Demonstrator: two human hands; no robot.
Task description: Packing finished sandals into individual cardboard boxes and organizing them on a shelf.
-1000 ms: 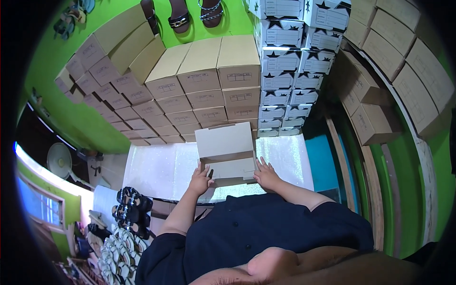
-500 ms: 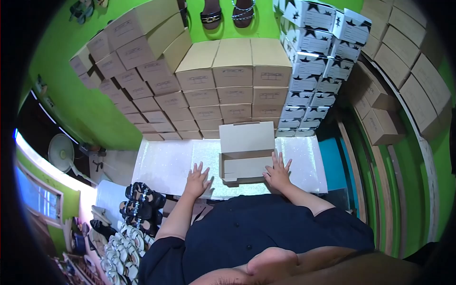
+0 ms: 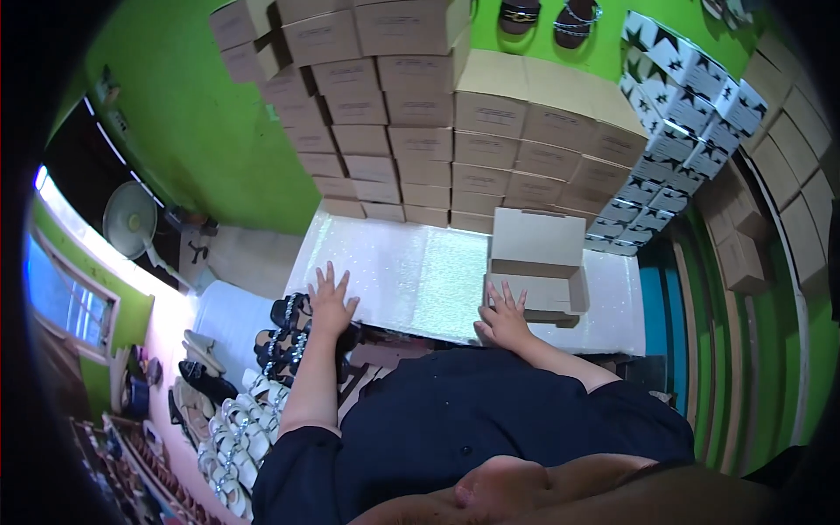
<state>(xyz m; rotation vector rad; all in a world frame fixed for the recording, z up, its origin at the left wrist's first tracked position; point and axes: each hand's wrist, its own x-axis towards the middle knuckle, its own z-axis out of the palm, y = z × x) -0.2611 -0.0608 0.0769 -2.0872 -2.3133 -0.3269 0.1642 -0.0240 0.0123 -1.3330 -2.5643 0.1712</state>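
Note:
An empty brown cardboard box (image 3: pixel 537 238) stands with its lid raised on the white table (image 3: pixel 376 267). My right hand (image 3: pixel 504 318) has its fingers spread at the box's near left corner. Those fingers overlap the box's edge, and whether they touch it I cannot tell. Over the table's left front part is my left hand (image 3: pixel 330 304), fingers apart, holding nothing. Just left of that hand are several black strappy sandals (image 3: pixel 282 339) with shiny trim, partly hidden by my forearm. Several white sandals (image 3: pixel 232 446) lie piled below them.
Stacked brown boxes (image 3: pixel 420 118) line the table's back, with star-patterned boxes (image 3: pixel 674 144) at their right end. More brown boxes (image 3: pixel 733 249) sit on a rack at the right. Far left are a fan (image 3: pixel 131 220) and a window (image 3: pixel 66 289). Sandals (image 3: pixel 573 24) hang on the green wall.
The view has swung left. My left hand has moved left, toward the black sandals. My right hand has gone from the box's right side to its near left corner.

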